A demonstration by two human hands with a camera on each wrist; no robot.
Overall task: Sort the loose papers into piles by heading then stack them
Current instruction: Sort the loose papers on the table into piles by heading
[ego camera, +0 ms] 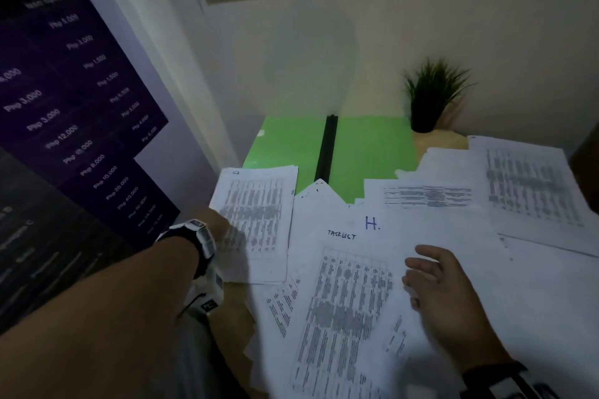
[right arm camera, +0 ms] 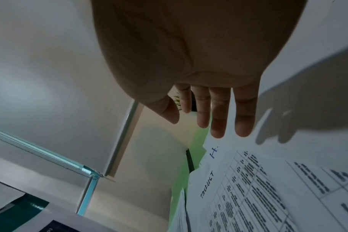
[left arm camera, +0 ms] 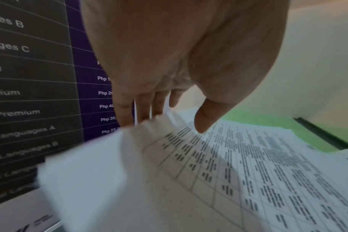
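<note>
Printed sheets lie scattered and overlapping on the table. A table-print sheet (ego camera: 259, 204) with a small blue mark at its top lies at the left. My left hand (ego camera: 227, 233) reaches its left edge. In the left wrist view my left hand (left arm camera: 165, 124) has straight fingers (left arm camera: 127, 109) whose tips are hidden behind the sheet's (left arm camera: 238, 164) raised edge, with the thumb just above the print. A sheet headed "H." and "TASKLIST" (ego camera: 350, 272) lies in the middle. Over it my right hand (ego camera: 418, 269) is flat, fingers straight, holding nothing. The right wrist view shows my right hand (right arm camera: 205, 125) above that sheet (right arm camera: 248, 188).
More printed sheets (ego camera: 531, 185) spread to the right and back. A green folder (ego camera: 366, 152) with a black strip (ego camera: 327, 149) lies behind them. A potted plant (ego camera: 431, 97) stands at the back wall. A purple price banner (ego camera: 64, 107) stands close on the left.
</note>
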